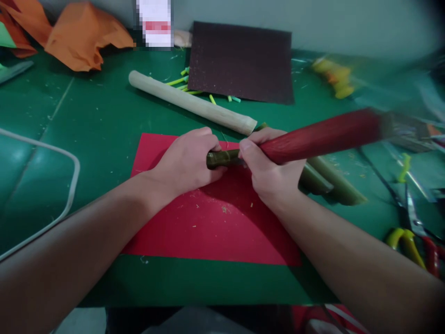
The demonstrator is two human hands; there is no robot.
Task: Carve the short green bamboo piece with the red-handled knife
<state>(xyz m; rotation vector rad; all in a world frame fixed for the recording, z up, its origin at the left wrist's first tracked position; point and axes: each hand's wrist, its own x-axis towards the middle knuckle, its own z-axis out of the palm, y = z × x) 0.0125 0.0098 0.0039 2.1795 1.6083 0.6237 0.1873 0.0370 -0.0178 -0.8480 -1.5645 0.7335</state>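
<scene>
My left hand (189, 157) is closed around a short dark green piece of bamboo (222, 159) over the middle of the red sheet (208, 227). Close on its right, my right hand (271, 162) grips a tool with a thick red handle (323, 134), thumb laid along it near the bamboo. The handle slants up to the right, and its far end is blurred. Fingers hide the tool's other end, so its kind does not show. Small pale shavings (224, 209) lie on the red sheet below both hands.
Beyond the hands lies a pale bamboo stick (194, 102), with a dark sheet (241, 62) behind it. Green bamboo pieces (333, 183) sit by my right wrist. Scissors (413, 222) rest at the right, orange paper (86, 37) back left, and a white cable (74, 167) at left.
</scene>
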